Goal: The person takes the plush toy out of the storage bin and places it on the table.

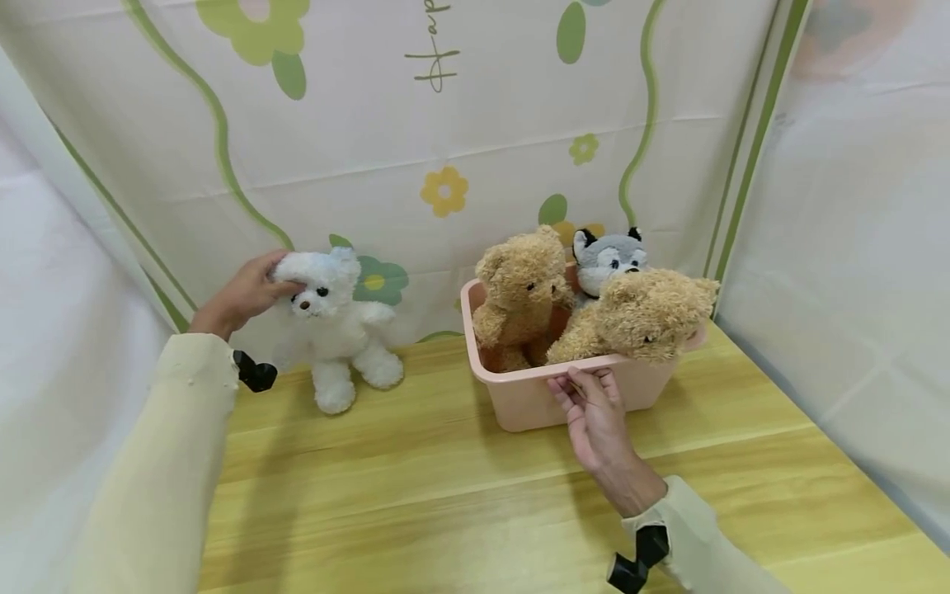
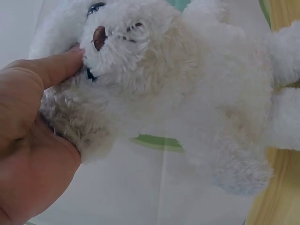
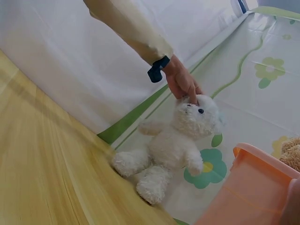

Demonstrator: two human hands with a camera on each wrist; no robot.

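Note:
My left hand (image 1: 251, 289) grips a white teddy bear (image 1: 330, 330) by its head, thumb across the face beside the brown nose. The bear hangs upright at the back left, its feet low over the tabletop. In the left wrist view the bear's fur (image 2: 220, 84) fills most of the picture. My right hand (image 1: 599, 417) pinches the front rim of a pink bin (image 1: 512, 400), thumb and fingers at the edge. Inside the bin are a tan teddy bear (image 1: 519, 289), a second tan bear (image 1: 656, 313) leaning over the front right rim, and a grey husky plush (image 1: 610, 256) behind.
A wood-grain table (image 1: 386, 495) lies under everything. Behind it hangs a white curtain (image 1: 356, 140) with green and yellow flowers, close behind the bin and the white bear. White sheets (image 1: 853, 247) close off both sides.

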